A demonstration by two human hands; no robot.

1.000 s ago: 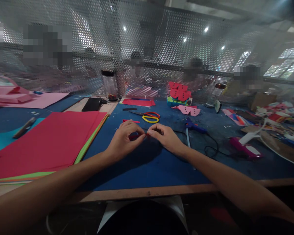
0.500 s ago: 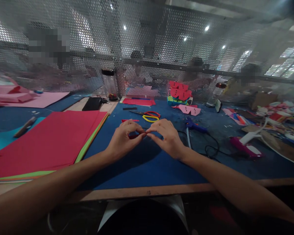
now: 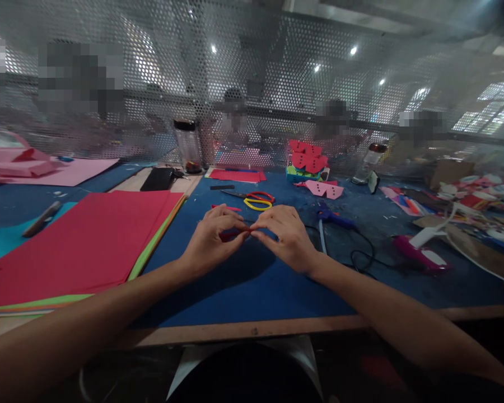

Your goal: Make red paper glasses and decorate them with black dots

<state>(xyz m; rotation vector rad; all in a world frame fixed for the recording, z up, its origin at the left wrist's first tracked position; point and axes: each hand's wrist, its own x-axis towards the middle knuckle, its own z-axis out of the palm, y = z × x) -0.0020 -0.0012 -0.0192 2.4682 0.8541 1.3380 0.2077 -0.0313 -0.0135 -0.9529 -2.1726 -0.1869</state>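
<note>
- Both hands were parked mid-table over the blue mat (image 3: 243, 291), fingertips meeting on a small red paper piece (image 3: 234, 233) held just off the surface.
- The left hand (image 3: 212, 240) was pinching the piece from its side, thumb under and fingers curled over. It had barely budged across the last second.
- The right hand (image 3: 288, 235) is what changed. A second ago it lay lower and flatter, reaching in from the side. By now it had rolled up so the knuckles arched over, thumb and forefinger nipping the piece's right end.
- With that, the gap between the two hands had closed, and the pinch point sat right where the fingertips touched.
- My read is that this was fine fold-or-crease fiddling on the little piece, with the grip tightened rather than let go. The piece is too small and shaded to tell its exact shape.
- Nothing else had moved:
  - the scissors (image 3: 256, 200) lay just behind the hands;
  - a thin red strip (image 3: 224, 207) lay near the left fingers;
  - the big red paper stack (image 3: 84, 240) was off to the left;
  - the glue gun (image 3: 334, 218) and its cord were to the right;
  - pink cut-outs (image 3: 324, 189) sat further back.
</note>
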